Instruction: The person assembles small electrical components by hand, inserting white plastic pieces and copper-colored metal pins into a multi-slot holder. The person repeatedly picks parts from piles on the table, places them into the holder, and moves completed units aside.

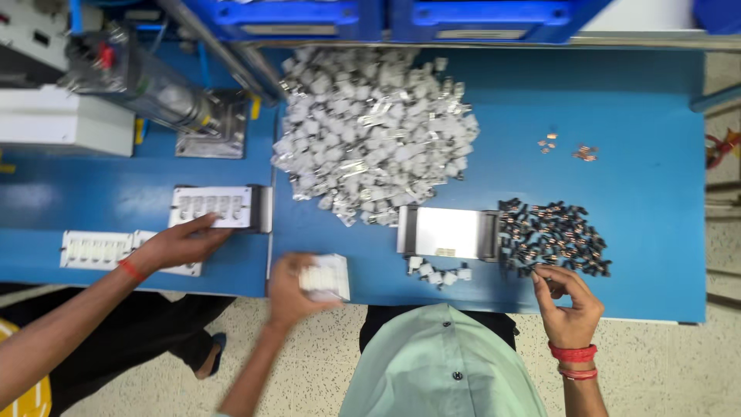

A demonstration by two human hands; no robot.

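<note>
Fingers of the right hand (567, 305) pinch narrowly at the near edge of the dark component heap (554, 238), low right in the frame, picking small pieces. Left hand (297, 287), blurred at lower centre, grips a white tray (328, 276) flat, slots up. Between them lies a grey fixture (449, 232); above it, a white connector pile (374, 131). Another person's hand (179, 243) presses a white jig (220, 207) at left.
</note>
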